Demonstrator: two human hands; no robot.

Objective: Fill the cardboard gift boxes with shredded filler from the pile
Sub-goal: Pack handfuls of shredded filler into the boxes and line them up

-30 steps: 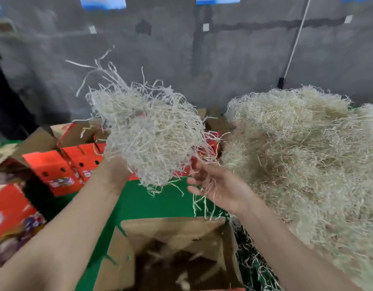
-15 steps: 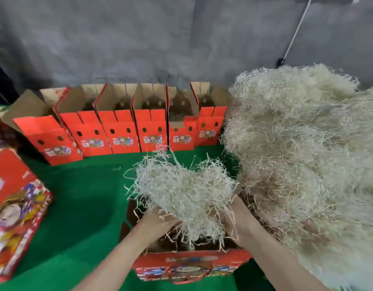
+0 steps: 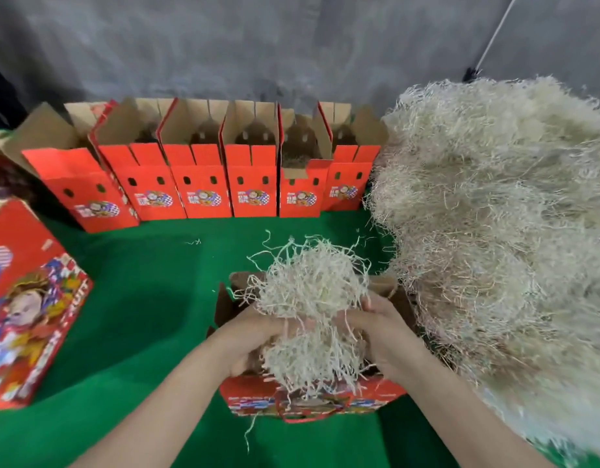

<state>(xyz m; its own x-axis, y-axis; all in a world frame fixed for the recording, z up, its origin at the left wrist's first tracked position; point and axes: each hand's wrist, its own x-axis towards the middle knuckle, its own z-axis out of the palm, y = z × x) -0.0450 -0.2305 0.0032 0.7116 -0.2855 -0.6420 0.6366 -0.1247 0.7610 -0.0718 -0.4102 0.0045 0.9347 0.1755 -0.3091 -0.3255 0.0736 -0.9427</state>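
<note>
At far left on the green tabletop (image 3: 146, 315): one red gift box (image 3: 32, 298), lying flat with its printed face up. Whether it has been filled cannot be told.

Along the back edge: a row of upright red boxes (image 3: 204, 184), flaps raised, standing side by side. Their interiors are dark. One toward the right end may hold some filler, though the view is too dim to be sure.

Centre front: one open box (image 3: 312, 398), nearest the person, top flaps spread. Some filler lies inside it and strands spill over its near wall. Over its mouth sits a clump of shredded filler (image 3: 312, 288), pale and springy, standing well above the rim.

Left hand (image 3: 254, 339): the grip holds the clump's left underside, fingers curled into the strands.

Right hand (image 3: 389, 332): the grip likewise holds the clump's right side, over the box.

Right: the pile (image 3: 494, 231), large, touching the open box's right side and reaching the last box of the row. Stock is plentiful.

Progress, as judged: one box is mid-fill, with the clump not yet pressed below the rim. Most of the row appears to be waiting, so much of the task looks to remain.
</note>
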